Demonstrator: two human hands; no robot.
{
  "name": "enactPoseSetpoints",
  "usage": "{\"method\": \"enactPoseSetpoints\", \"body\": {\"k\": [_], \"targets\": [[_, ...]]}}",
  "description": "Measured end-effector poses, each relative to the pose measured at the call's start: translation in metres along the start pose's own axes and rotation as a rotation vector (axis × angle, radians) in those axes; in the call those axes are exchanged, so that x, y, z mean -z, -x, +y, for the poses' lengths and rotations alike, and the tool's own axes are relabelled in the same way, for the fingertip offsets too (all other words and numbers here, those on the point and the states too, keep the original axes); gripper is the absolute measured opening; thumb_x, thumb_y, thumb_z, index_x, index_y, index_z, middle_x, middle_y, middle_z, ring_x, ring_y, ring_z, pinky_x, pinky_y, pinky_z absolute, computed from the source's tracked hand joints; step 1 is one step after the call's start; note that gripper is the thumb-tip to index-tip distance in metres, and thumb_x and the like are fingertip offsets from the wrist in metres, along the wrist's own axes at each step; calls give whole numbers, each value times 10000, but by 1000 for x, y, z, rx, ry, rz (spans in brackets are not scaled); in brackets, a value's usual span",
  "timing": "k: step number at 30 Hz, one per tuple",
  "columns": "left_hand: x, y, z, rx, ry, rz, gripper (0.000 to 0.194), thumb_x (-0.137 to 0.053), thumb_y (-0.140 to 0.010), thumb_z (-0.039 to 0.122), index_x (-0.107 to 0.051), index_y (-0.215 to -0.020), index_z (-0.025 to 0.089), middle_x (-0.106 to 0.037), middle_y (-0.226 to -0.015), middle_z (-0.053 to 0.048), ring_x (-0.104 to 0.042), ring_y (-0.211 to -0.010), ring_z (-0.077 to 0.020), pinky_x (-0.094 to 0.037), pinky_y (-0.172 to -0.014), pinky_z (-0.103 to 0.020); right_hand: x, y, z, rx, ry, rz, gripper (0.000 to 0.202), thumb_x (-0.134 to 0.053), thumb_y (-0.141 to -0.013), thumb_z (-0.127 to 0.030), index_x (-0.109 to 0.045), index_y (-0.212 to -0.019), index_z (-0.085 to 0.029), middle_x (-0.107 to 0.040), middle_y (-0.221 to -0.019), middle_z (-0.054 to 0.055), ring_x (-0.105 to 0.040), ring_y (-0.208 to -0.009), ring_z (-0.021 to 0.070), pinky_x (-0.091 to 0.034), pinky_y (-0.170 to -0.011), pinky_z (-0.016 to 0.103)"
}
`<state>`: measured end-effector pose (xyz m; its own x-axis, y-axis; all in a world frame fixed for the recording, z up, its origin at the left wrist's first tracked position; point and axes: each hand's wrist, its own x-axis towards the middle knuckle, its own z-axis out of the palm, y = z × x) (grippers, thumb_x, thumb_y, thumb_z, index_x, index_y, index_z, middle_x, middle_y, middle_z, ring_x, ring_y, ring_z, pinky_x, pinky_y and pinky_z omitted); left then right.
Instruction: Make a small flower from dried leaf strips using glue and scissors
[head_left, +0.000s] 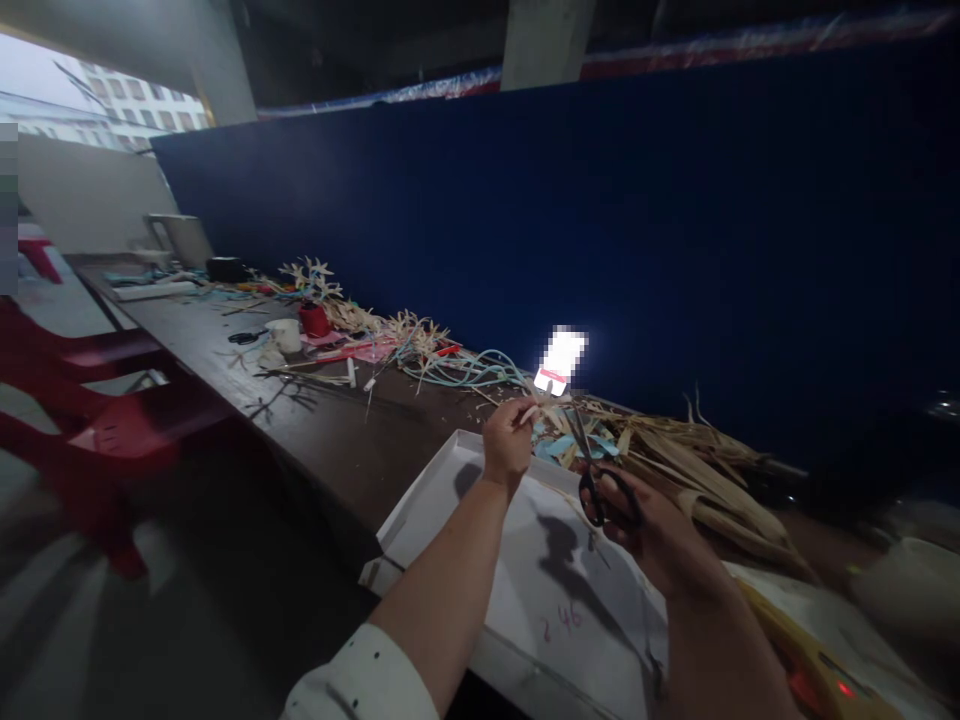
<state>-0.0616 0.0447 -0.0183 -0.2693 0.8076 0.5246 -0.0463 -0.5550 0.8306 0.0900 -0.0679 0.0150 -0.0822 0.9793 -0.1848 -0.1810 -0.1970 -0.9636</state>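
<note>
Black-handled metal scissors (582, 437) in the right hand (637, 520), fingers curled round the finger loops; blades point up and away, gap between them unclear. Left hand (506, 440) nearly closed, thumb and fingertips pinching what looks like a small pale fibre piece (529, 413), above the far edge of a shallow white cardboard box (427, 500) on the dark brown tabletop (345, 450).

Risks, as judged: blade tips near the left fingertips, so a hasty closing could nick skin or cut off-line. Light pinch on a thin piece; it could twist, split or drop among tan dried husks (712, 460) and scraps. Pale blue looped cord (487, 368) lies near the left hand and could snag. Dim light and hand shadows could hide the cutting line.
</note>
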Motion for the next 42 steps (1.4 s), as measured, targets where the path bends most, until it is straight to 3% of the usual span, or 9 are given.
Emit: {"method": "enactPoseSetpoints", "body": {"k": [4, 11, 25, 35, 42], "targets": [[1, 0, 4, 19, 42, -3, 178, -589, -732, 136, -677, -886, 150, -676, -867, -48, -623, -796, -138, -486, -765, -257, 1, 1, 0, -1, 22, -5, 405, -746, -690, -394, -653, -1040, -212, -606, -746, 20, -514, -608, 85, -284, -397, 124], [2, -1, 4, 42, 56, 27, 174, -602, -733, 141, -675, -890, 150, -676, -872, -50, -623, -800, -139, -487, -774, -260, -1, 4, -4, 1, 14, 58, 418, -773, -637, -418, -672, -987, -213, -643, -793, 37, -575, -677, 136, -445, -554, 206], [6, 0, 6, -119, -42, -25, 192, -569, -752, 119, -680, -902, 164, -684, -892, -54, -623, -833, -152, -484, -779, -270, 3, 1, 1, 0, 149, 53, 474, -788, -612, -415, -700, -1022, -194, -642, -723, 33, -543, -614, 131, -352, -495, 219], [5, -1, 0, -113, 34, -55, 193, -570, -762, 140, -679, -919, 162, -688, -956, -72, -632, -901, -171, -489, -821, -302, 0, 3, -4, 3, 154, 45, 483, -806, -577, -426, -719, -989, -189, -623, -712, 34, -507, -580, 107, -349, -472, 204], [7, -1, 6, -106, -7, -66, 200, -580, -762, 145, -674, -939, 156, -690, -974, -85, -632, -910, -174, -486, -830, -305, 2, 1, 1, 21, 132, 63, 498, -811, -572, -411, -717, -1003, -180, -621, -690, 29, -507, -578, 115, -375, -502, 226]]}}
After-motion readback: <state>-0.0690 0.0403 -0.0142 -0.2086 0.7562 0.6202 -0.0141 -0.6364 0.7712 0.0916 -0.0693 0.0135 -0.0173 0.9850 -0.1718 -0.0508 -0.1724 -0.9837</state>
